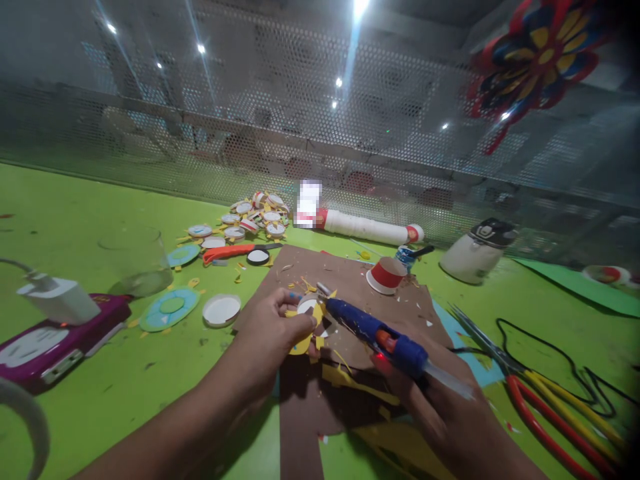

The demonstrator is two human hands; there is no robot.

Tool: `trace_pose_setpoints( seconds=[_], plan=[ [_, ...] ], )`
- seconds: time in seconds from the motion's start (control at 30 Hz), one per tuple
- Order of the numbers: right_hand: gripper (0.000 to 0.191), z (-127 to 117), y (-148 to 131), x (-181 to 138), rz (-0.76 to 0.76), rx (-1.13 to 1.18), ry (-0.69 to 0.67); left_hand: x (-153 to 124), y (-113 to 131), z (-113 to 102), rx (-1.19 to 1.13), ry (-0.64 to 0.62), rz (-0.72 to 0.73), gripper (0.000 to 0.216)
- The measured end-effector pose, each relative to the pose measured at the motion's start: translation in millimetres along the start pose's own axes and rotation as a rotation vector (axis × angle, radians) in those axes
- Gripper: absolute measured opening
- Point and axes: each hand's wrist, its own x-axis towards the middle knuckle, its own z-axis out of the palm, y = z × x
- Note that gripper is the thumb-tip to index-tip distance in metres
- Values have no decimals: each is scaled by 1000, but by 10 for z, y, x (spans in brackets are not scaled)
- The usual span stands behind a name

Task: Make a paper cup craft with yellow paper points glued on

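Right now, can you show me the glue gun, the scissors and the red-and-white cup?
Glue gun (pixel 357 322), head view: on its blue body.
Scissors (pixel 517 382), head view: on the red handle.
Cup (pixel 390 273), head view: on its red side.

Looks like a craft workshop or hobby rm; can't tell if in a school, shop or home. Got a glue gun (pixel 367 328) front & centre, w/ paper scraps (pixel 350 380) strewn about brown card (pixel 345 267). Spot big scissors (pixel 509 363) on the bright green table (pixel 90 193), plus a pile of small discs (pixel 273 217), yellow tabs etc. Add a power strip (pixel 65 340) w/ plug in. See mesh screen (pixel 280 133) behind, lights (pixel 360 8) above & big flower decoration (pixel 547 57) top R, v. crafty.
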Motion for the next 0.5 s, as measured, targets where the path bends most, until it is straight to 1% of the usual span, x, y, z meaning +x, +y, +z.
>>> trace_pose_setpoints(
  seconds=[0.1, 0.2, 0.27, 0.37, 0.5],
  plan=[
    [22, 15, 16, 1, -17, 53, -17, 3, -9, -5, -16, 4, -3, 19],
    [25, 17, 23, -1, 8, 75, -40, 10, -17, -6, -40, -1, -15, 20],
    [21, 9, 19, -4, 20, 59, -37, 11, -21, -6, -44, -9, -13, 19],
    [15, -10, 8, -8, -6, 22, -11, 2, -25, -6, -24, -19, 4, 17],
    [19, -18, 5, -12, -22, 8, -20, -10, -30, -6, -7, -16, 6, 17]
  ],
)
